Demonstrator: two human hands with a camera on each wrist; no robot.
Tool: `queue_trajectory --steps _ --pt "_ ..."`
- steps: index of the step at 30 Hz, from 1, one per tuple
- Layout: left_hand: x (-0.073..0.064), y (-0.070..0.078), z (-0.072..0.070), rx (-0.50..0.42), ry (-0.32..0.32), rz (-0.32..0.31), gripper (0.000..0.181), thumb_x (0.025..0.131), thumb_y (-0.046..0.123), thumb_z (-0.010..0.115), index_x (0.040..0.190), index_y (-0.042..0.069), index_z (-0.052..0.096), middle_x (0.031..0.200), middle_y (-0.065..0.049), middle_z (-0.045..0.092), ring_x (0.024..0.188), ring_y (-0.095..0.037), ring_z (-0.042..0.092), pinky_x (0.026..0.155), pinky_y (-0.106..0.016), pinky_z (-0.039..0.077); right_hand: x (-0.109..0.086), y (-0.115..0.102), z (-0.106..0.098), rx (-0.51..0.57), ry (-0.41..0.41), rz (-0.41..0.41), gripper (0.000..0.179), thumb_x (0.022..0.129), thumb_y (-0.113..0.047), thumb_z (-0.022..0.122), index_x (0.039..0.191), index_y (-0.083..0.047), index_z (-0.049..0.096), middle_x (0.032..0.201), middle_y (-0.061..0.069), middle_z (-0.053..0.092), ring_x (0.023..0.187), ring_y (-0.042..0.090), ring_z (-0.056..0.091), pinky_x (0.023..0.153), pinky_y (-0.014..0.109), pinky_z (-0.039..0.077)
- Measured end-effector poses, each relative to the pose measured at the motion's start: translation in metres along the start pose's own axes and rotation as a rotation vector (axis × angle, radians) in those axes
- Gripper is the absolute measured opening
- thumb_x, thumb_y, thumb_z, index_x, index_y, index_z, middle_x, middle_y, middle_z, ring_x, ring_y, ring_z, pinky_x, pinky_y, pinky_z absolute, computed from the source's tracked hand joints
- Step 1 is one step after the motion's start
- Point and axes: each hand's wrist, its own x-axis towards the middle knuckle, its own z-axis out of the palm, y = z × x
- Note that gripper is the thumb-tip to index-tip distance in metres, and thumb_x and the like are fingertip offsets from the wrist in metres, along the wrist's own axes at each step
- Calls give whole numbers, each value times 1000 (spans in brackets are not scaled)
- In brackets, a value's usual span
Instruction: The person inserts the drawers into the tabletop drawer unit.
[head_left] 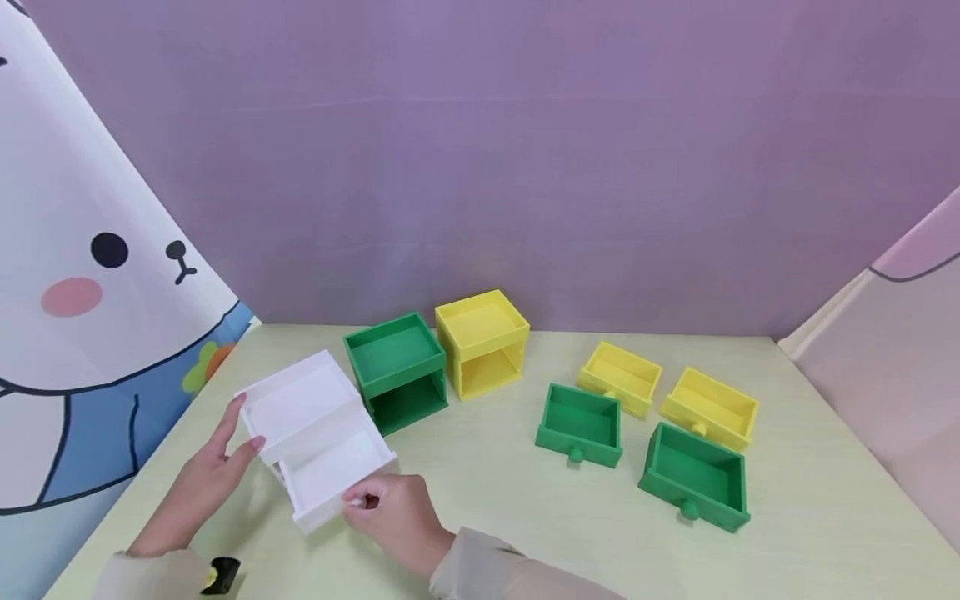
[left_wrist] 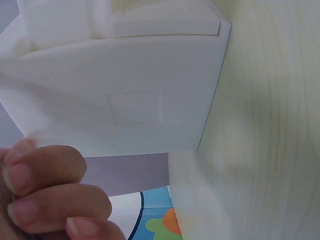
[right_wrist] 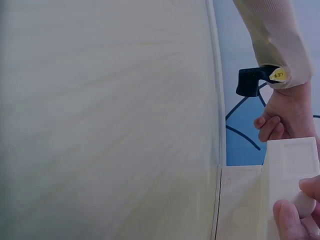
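Note:
On the table's left side stands a small white cabinet (head_left: 296, 400) with a tray-like top. Its white drawer (head_left: 330, 471) sticks partly out of the front. My left hand (head_left: 198, 483) grips the cabinet at its left side, thumb on the top's front corner and index finger farther back along the edge. Its other fingers (left_wrist: 60, 205) are curled beside the cabinet in the left wrist view. With thumb and finger my right hand (head_left: 405, 512) pinches the drawer's round knob (right_wrist: 303, 202). The drawer's interior looks bare.
Behind stand a green cabinet (head_left: 397, 354) and a yellow cabinet (head_left: 483, 321), both with hollow fronts. Rightward lie two green drawers (head_left: 577, 417) and two yellow drawers (head_left: 622, 371), knobs facing me. A purple backdrop (head_left: 525, 167) rises behind the table (head_left: 495, 508).

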Motion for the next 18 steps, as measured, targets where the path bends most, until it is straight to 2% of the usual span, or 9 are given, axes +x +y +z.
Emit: queue_trajectory --steps 5,9,18 --pt "0 -1 0 -4 2 5 78 101 51 33 149 17 -19 150 -37 4 121 -61 32 89 -68 35 -1 2 -2 61 -41 56 15 75 9 70 85 -1 76 69 -4 68 61 -10 47 58 11 44" --pt "0 -1 1 -7 6 13 79 101 51 33 150 16 -19 150 -37 4 121 -62 32 89 -68 35 0 1 -2 112 -35 103 16 72 10 68 83 0 75 67 -2 68 60 -9 46 57 12 44" --pt "1 0 -2 -6 -13 -8 79 101 52 32 149 18 -20 149 -38 6 121 -60 33 89 -67 37 0 2 3 18 -18 45 17 70 8 69 79 -4 77 67 -5 69 59 -13 45 57 9 43"
